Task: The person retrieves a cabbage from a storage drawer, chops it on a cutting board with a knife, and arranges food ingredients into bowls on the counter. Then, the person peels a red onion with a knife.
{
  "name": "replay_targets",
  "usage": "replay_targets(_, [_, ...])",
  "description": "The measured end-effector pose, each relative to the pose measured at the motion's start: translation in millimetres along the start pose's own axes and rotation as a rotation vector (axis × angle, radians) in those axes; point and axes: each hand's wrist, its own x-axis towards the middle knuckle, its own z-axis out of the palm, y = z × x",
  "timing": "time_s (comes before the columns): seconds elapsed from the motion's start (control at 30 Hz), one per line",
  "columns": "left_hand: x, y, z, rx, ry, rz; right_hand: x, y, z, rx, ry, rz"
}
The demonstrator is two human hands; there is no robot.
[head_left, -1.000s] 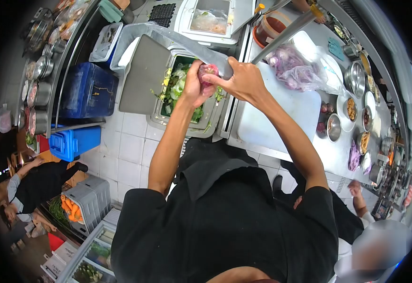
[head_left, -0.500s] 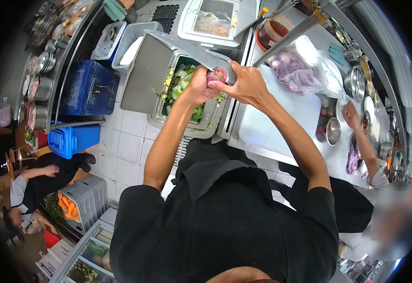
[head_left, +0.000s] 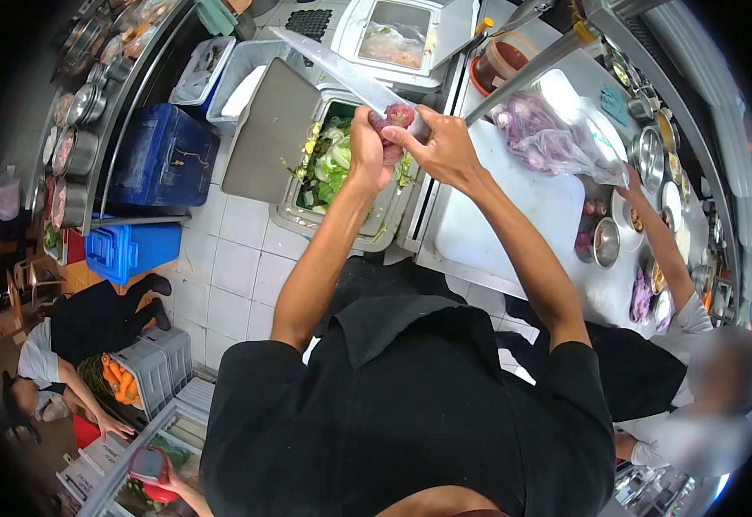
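Observation:
My left hand [head_left: 369, 153] is closed around a red onion [head_left: 400, 115], whose cut end shows. My right hand [head_left: 447, 148] grips a large kitchen knife [head_left: 335, 67]; its handle is hidden in the fingers, and the thumb rests against the onion. The wide blade lies along the onion's far side and points up to the left. Both hands are over the edge of an open waste bin [head_left: 285, 212]. Green leaves and vegetable trimmings [head_left: 333, 159] fill it.
Right of the bin, a white cutting board [head_left: 514, 220] lies on the steel counter, with a bag of purple-skinned bulbs [head_left: 535, 129] and metal bowls [head_left: 606, 241] near it. A co-worker's arm [head_left: 664, 233] reaches over the counter. Blue tubs [head_left: 165, 164] stand left.
The knife blade has swung upward and shows more of its face. My left hand has turned slightly around the onion. A hand with a red-and-grey object has appeared at lower left.

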Motion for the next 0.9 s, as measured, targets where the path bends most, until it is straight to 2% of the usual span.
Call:
replay_targets(0.03, [-1,-1,-2,0.000,0.000,0.004,4,0,0,-0.032,0.070,-0.088])
replay_targets(0.1, [-6,-1,-3,-0.031,0.142,0.122,8,1,3,-0.041,0.092,-0.099])
replay_targets(0.17, [-21,8,-11,0.016,0.094,0.176,11,-4,1,0.024,0.046,0.018])
replay_targets(0.23, [-35,17,-20,0.132,-0.072,0.064,16,3,8,0.020,0.078,0.033])
replay_targets(0.3, [-31,14,-41,0.144,-0.144,0.094,18,4,17,-0.017,0.138,-0.035])
replay_targets(0.37, [-28,9,-49,0.036,-0.095,0.220,11,6,32,-0.108,0.229,-0.259])
replay_targets(0.43, [-34,13,-48,0.013,-0.018,0.251,-4,-9,40,-0.206,0.170,-0.309])
replay_targets(0.5, [-32,25,-61,-0.206,-0.311,0.091,-15,-9,45,-0.197,0.139,-0.295])
replay_targets(0.57, [-33,24,-65,-0.223,-0.233,0.116,-18,-6,48,-0.185,0.097,-0.281])
replay_targets(0.63, [-38,25,-72,-0.226,-0.121,0.193,-18,0,47,0.000,0.181,0.055])
replay_targets(0.67, [-42,26,-76,-0.224,-0.138,0.191,-14,11,49,-0.006,0.191,0.138])
replay_targets(0.7, [-48,26,-75,-0.225,-0.130,0.196,-12,12,45,-0.093,0.185,0.186])
replay_targets(0.77, [-61,27,-71,-0.113,-0.246,0.233,-3,34,48,-0.091,0.111,0.308])
replay_targets(0.9, [-70,20,-65,-0.202,-0.261,0.235,2,35,51,-0.212,0.063,0.317])
